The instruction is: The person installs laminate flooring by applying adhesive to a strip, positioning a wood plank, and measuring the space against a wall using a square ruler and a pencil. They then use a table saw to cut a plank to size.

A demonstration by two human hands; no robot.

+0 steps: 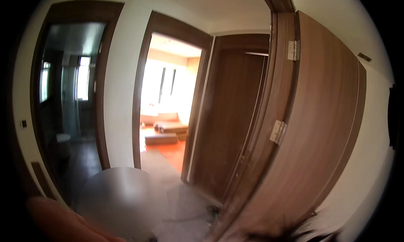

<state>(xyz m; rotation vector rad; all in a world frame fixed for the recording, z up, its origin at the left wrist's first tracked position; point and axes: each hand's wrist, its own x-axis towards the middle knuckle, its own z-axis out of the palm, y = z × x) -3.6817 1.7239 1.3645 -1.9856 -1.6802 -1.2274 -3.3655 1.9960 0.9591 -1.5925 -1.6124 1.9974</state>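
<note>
A blurred, skin-toned shape at the lower left edge looks like part of my left hand [63, 221], very close to the camera. Its fingers cannot be made out, nor anything held in them. Beside it, a smeared grey rounded patch [122, 200] covers part of the floor; what it is cannot be told. My right hand is out of sight. On the right, a brown wooden door [326, 103] stands swung out from its frame [263, 158], joined by an upper metal hinge [293, 50] and a lower hinge [277, 131].
Another dark wooden door [229, 111] stands beside a doorway to a bright room, where brown boxes or stacked boards [162, 138] lie on an orange floor [179, 153]. Farther left, a doorway opens on a dark bathroom with a white toilet [63, 139]. Dark strands [290, 233] cross the bottom edge.
</note>
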